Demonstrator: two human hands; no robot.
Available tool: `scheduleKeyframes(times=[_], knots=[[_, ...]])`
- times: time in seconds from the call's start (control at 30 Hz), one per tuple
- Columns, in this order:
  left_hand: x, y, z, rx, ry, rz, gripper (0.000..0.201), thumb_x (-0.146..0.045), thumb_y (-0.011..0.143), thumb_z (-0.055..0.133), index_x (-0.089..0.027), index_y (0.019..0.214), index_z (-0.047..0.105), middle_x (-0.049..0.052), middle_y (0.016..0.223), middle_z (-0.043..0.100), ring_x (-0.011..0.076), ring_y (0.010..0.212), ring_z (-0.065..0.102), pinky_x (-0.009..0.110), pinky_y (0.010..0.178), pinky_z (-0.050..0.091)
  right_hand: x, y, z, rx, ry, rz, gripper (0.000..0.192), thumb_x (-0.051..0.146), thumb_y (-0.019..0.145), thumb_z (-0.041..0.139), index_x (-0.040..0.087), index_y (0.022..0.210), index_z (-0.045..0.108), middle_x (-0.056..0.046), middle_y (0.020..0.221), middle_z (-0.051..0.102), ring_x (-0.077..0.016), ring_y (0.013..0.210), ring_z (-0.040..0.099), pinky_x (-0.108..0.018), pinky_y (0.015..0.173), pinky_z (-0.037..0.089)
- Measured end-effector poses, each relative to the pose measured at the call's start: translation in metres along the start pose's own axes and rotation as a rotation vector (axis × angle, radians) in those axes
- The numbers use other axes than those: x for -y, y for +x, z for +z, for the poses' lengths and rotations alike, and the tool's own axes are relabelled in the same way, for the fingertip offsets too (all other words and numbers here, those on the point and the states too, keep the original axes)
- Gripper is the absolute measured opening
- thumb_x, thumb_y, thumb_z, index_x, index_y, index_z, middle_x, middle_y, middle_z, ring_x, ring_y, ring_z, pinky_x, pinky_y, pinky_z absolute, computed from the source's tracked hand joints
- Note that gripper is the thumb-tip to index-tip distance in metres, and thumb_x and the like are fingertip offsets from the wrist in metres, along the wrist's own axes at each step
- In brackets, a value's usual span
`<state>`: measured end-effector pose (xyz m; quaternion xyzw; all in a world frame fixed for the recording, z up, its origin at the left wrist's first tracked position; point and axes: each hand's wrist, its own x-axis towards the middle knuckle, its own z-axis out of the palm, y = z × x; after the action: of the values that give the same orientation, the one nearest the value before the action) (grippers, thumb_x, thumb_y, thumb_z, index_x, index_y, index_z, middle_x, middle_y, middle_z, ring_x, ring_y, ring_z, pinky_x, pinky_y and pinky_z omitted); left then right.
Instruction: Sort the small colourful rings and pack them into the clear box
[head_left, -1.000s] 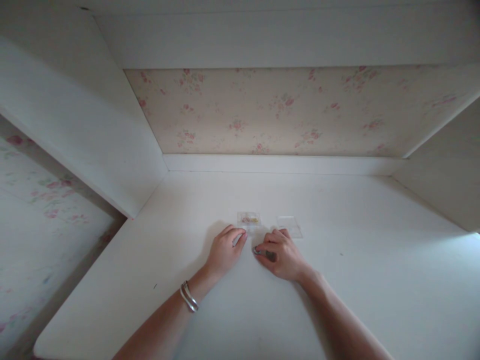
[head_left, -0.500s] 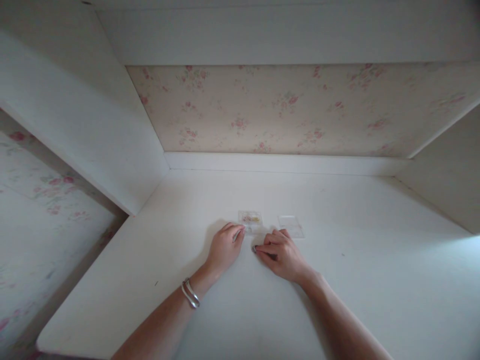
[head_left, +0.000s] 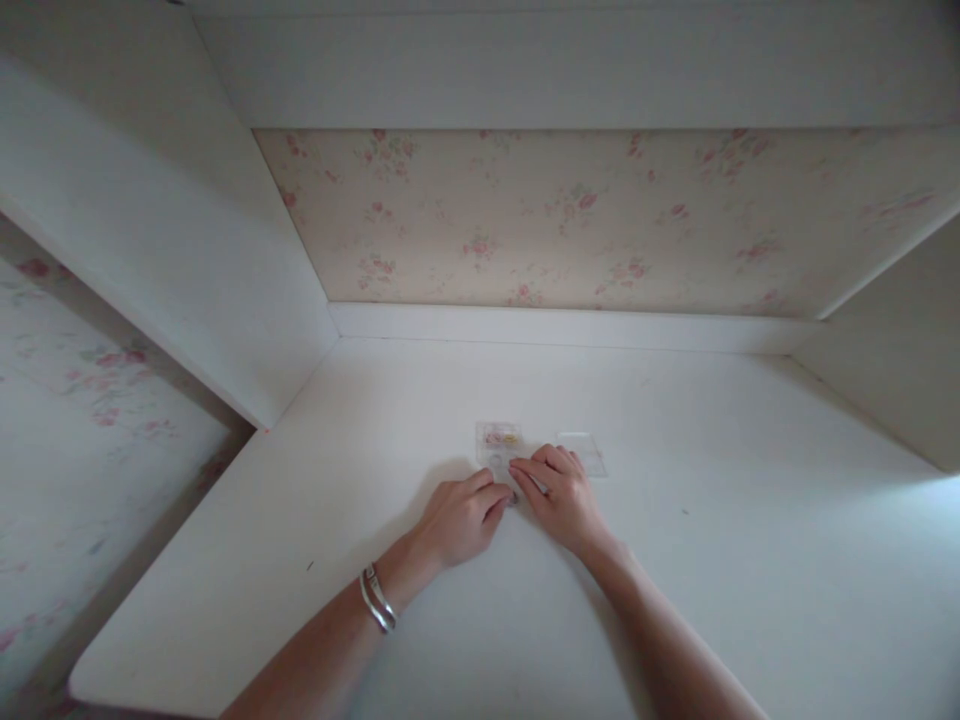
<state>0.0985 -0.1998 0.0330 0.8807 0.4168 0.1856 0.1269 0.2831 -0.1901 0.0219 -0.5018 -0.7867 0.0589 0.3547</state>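
Both hands closed in since a second ago: left hand [head_left: 459,520] and right hand [head_left: 561,492] pinching small metal piece [head_left: 513,497], mid-tabletop [head_left: 735,560], beside clear packet [head_left: 498,441].

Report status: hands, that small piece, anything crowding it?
Left hand and right hand fingertips meet on a small grey piece. Grip unclear. Clear packet just behind; second clear packet beside right hand.

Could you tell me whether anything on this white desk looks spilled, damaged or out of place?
Nothing stands out. The left hand and right hand meet at a small grey object on the white desk. Two small clear bags lie flat just beyond them. What the nearer bag holds is too small to tell.
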Motion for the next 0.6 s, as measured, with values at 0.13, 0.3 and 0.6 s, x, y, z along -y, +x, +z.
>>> scheduleKeyframes(times=[0.13,0.3,0.6], knots=[[-0.002,0.001,0.001,0.050,0.011,0.017,0.023,-0.029,0.092,0.039,-0.025,0.100,0.061,0.000,0.086,0.059,0.0126,0.075,0.058,0.023,0.065,0.047,0.007,0.007,0.003,0.030,-0.035,0.016,0.017,0.030,0.089,0.052,0.027,0.092,0.069,-0.002,0.079,0.056,-0.0157,0.077,0.050,-0.031,0.073,0.034],[0.000,0.001,0.003,0.077,0.036,0.010,0.023,-0.030,0.092,0.040,-0.025,0.099,0.061,0.000,0.091,0.060,0.0139,0.080,0.060,0.024,0.067,0.048,0.009,0.016,0.009,0.062,-0.129,0.021,0.014,0.030,0.087,0.056,0.028,0.086,0.070,-0.002,0.080,0.055,-0.0162,0.077,0.049,-0.030,0.069,0.032],[-0.003,0.000,0.003,0.086,0.064,-0.011,0.027,-0.030,0.094,0.038,-0.025,0.098,0.064,0.001,0.086,0.060,0.0126,0.074,0.059,0.022,0.063,0.046,-0.003,0.002,0.003,-0.089,-0.061,0.105,0.022,0.033,0.090,0.049,0.024,0.090,0.070,-0.002,0.072,0.056,-0.0151,0.071,0.051,-0.029,0.070,0.037]])
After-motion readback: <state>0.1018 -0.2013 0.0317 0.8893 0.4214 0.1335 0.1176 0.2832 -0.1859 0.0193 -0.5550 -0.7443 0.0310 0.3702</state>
